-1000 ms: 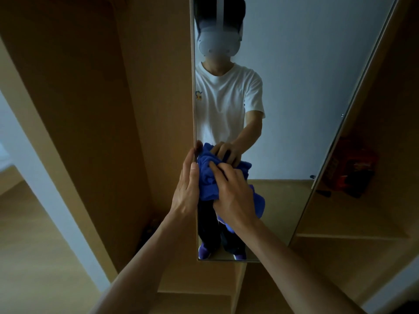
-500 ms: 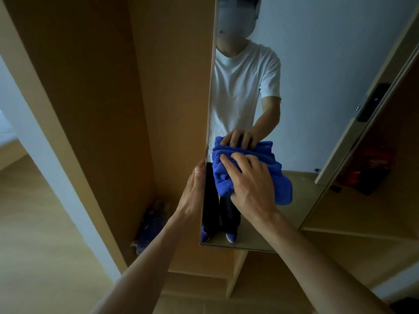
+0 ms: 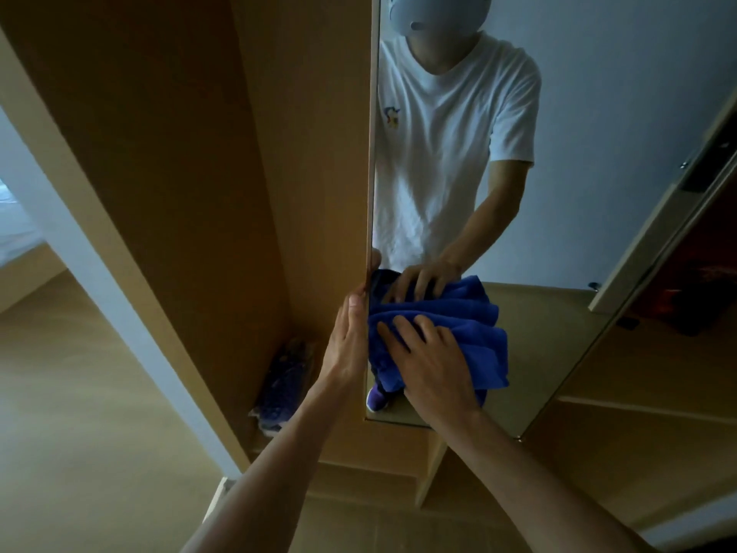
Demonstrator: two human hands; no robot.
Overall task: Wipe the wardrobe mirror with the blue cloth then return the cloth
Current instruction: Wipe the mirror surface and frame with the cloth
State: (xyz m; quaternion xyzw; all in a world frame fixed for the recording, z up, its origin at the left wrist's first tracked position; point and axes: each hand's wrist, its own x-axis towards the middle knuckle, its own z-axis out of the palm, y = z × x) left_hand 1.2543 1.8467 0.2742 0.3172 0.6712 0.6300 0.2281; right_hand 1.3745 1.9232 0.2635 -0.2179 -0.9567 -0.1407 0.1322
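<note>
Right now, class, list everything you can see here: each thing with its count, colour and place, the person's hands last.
blue cloth: one, blue, bunched against the lower mirror
mirror: one, tall, centre of the wardrobe
wardrobe: one, light brown wood, around the mirror
bundle: one, purplish blue, wardrobe bottom, left of mirror; too dim to identify
red item: one, right shelf; unclear
floor: pale wood, left
left hand: one, resting on mirror's left edge
right hand: one, pressing the cloth to the glass
</note>
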